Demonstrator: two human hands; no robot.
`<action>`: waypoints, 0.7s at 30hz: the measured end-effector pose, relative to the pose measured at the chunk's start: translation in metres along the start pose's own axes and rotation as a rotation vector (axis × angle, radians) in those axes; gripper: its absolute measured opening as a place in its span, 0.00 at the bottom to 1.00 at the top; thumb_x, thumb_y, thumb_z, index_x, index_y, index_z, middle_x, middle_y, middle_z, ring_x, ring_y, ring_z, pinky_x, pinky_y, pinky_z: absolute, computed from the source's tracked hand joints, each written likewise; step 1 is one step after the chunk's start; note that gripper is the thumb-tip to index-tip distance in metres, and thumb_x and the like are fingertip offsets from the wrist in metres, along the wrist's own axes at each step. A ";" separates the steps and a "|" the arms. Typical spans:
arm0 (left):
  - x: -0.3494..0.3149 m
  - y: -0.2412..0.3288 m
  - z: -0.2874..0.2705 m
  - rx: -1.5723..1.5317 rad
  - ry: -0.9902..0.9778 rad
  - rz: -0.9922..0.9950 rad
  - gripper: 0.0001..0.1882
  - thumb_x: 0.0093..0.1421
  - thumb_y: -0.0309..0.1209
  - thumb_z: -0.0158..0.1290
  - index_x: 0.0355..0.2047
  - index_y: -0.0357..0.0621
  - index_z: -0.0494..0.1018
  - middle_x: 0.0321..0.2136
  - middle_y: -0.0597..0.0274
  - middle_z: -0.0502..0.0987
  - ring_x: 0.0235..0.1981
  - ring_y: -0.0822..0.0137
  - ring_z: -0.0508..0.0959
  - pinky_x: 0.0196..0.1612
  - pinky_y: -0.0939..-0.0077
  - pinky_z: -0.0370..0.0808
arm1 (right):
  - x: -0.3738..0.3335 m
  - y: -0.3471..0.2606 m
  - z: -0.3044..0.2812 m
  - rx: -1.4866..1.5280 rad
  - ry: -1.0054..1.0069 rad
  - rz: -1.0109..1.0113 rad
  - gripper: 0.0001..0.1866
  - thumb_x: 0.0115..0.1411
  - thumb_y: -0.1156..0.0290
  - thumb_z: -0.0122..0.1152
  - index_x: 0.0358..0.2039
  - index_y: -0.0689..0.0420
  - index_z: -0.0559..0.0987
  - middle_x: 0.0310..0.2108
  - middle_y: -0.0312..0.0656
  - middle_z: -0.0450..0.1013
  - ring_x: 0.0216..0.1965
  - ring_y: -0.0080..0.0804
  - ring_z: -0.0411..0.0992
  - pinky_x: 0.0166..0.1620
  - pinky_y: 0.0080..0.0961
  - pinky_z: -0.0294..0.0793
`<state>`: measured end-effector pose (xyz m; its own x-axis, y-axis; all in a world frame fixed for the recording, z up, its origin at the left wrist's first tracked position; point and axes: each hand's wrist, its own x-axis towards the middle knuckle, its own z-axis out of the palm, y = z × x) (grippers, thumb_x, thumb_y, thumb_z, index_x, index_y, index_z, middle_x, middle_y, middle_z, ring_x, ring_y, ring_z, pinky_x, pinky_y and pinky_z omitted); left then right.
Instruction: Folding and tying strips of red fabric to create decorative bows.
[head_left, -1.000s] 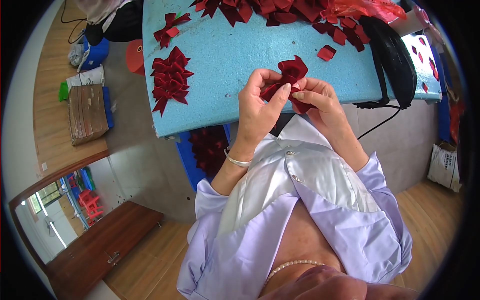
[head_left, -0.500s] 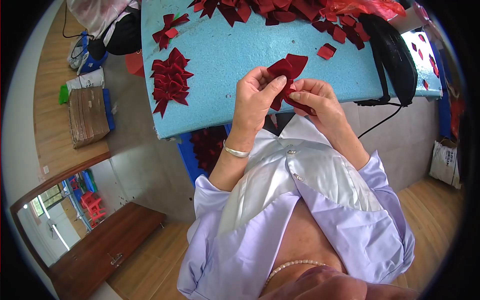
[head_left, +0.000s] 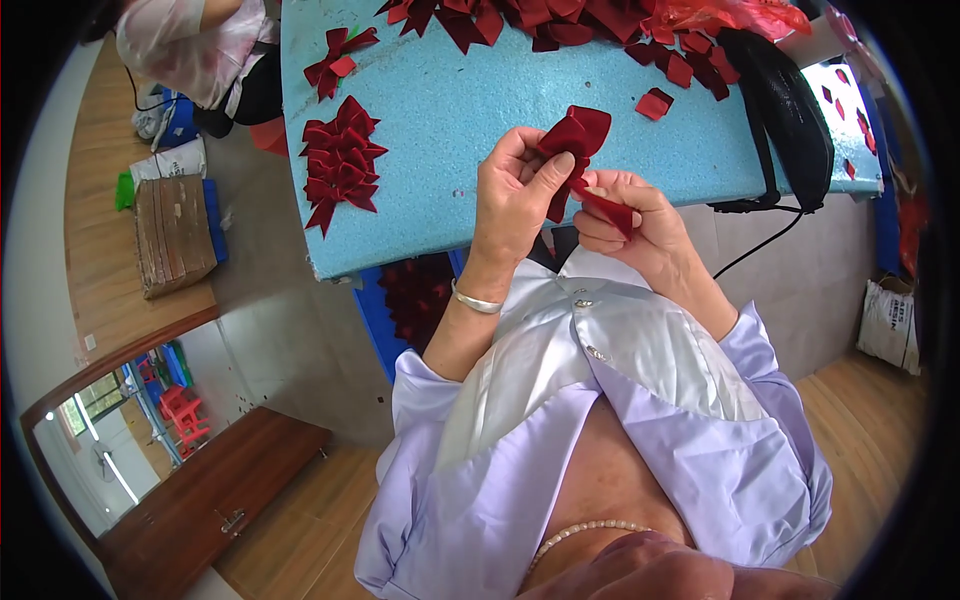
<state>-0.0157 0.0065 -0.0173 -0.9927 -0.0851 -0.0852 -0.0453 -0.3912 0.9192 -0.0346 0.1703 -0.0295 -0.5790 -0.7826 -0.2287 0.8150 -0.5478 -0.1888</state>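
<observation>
Near the front edge of the tabletop (head_left: 430,150), the left hand (head_left: 512,205) pinched the dark red bow (head_left: 582,130); the right hand (head_left: 640,222) gripped a ribbon end (head_left: 612,214). The latter had just curled more, so the bow seemed unfinished.

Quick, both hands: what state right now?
Left hand: closed, holding a dark red velvety bow.
Right hand: closed on red ribbon beside the bow; whether attached, unclear.

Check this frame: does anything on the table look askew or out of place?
Mildly: one red bow lies askew, apart from the neatly overlapped bows, and one loose red piece sits away from the upper heap.
</observation>
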 end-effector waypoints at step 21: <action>-0.004 -0.005 0.000 -0.045 0.068 -0.023 0.06 0.59 0.21 0.55 0.37 0.37 0.71 0.31 0.65 0.75 0.32 0.79 0.73 0.36 0.86 0.72 | -0.006 0.016 0.012 -1.113 0.279 -0.237 0.06 0.59 0.74 0.60 0.31 0.64 0.76 0.24 0.35 0.73 0.21 0.15 0.68 0.22 0.13 0.64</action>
<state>-0.0112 0.0084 -0.0215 -0.9816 -0.1369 -0.1334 -0.0616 -0.4341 0.8987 -0.0176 0.1628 -0.0196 -0.8111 -0.5283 -0.2511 0.2967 -0.0016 -0.9550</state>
